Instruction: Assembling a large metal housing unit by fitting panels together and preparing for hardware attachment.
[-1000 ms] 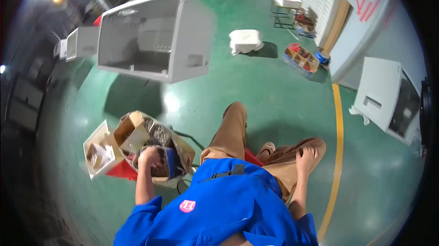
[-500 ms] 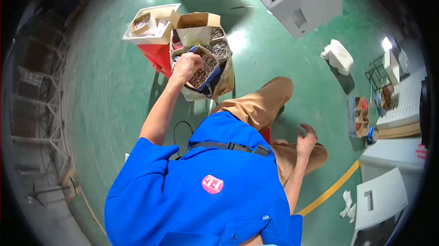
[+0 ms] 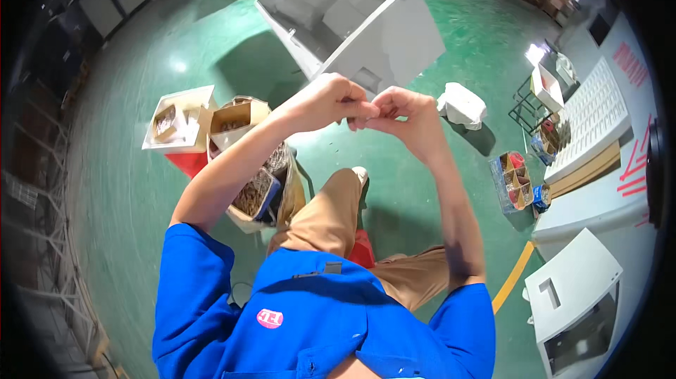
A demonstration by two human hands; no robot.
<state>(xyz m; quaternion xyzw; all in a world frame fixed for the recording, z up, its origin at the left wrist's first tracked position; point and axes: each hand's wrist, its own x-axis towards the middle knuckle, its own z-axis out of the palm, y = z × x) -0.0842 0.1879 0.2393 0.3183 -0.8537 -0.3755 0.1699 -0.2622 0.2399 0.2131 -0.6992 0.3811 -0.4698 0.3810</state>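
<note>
My left hand [image 3: 325,106] and my right hand [image 3: 415,125] meet in the air in front of me, fingertips touching or nearly so. Both are closed in a pinch; whatever lies between the fingers is too small or too hidden to name. Below my left forearm stands an open container [image 3: 292,203] divided into parts. It holds small brownish metal pieces [image 3: 252,194], partly covered by the forearm. An open cardboard box [image 3: 243,113] with more small pieces rests at its far side.
A white tray [image 3: 202,99] sits on a red support [image 3: 186,163] at left. Ahead is a large open white metal cabinet [image 3: 401,44]. To the right are a white wrapped bundle [image 3: 465,104], a compartment box [image 3: 514,182], white panels [image 3: 598,125] and another white metal housing [image 3: 574,273].
My left hand has come up out of the container of small pieces, and my right hand has risen from beside my knee. They now meet ahead of me. The view has tilted farther forward.
</note>
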